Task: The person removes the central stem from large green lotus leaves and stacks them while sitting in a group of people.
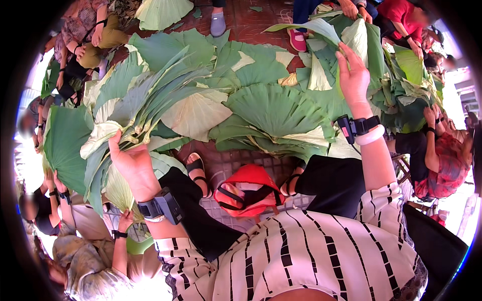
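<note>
My left hand [135, 165], at the left, grips a thick bundle of folded lotus leaves [150, 101] by their gathered stem ends; the leaves fan up and away from it. My right hand [353, 77] is raised at the upper right, its fingertips against the edge of a pale-backed lotus leaf [318, 29] that reaches out from a pile there. Whether the fingers pinch that leaf cannot be told. Between my hands, a stack of fanned green leaves [278, 109] lies on the floor in front of my feet, with more flat leaves [256, 67] beyond it.
A red bag [250, 192] stands open between my feet on the tiled floor [222, 161]. Several people sit close on both sides, handling leaves. Across from me are a person's grey shoe [218, 24] and another's pink shoe [297, 40]. A co-worker's hands [354, 9] hold leaves at the upper right.
</note>
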A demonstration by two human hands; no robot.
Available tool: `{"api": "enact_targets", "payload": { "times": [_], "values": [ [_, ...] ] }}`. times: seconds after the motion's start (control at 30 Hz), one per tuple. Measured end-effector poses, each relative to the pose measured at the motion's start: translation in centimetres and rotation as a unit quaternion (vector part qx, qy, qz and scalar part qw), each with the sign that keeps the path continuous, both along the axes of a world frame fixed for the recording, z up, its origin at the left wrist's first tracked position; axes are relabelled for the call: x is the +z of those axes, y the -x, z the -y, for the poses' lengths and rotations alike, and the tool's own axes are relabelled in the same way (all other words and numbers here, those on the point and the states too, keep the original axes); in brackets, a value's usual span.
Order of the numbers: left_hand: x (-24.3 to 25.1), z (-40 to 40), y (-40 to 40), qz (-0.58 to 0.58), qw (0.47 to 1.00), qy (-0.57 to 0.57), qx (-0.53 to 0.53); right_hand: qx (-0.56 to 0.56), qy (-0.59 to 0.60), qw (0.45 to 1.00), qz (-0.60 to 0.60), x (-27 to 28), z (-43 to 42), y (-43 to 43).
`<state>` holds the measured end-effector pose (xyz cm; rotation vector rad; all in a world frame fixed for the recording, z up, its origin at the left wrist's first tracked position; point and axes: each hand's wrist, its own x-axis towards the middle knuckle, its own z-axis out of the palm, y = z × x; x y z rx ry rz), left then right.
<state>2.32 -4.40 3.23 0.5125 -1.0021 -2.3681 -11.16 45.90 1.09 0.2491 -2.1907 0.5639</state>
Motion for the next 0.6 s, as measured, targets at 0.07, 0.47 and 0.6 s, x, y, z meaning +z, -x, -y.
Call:
{"api": "enact_targets", "payload": {
  "times": [0.07, 0.47, 0.6],
  "values": [
    [-0.4, 0.4, 0.0, 0.001, 1.000, -0.006, 0.026, 0.019, -0.026, 0.998, 0.044, -3.0, 2.4, -0.3],
    [-0.3, -0.3, 0.5, 0.020, 0.999, -0.031, 0.028, 0.109, -0.078, 0.783, 0.607, -28.6, 6.8, -9.7],
    [-0.3, -0.1, 0.2, 0.031, 0.999, -0.035, 0.018, 0.102, -0.070, 0.774, 0.621, -26.9, 8.1, -8.7]
  ]
}}
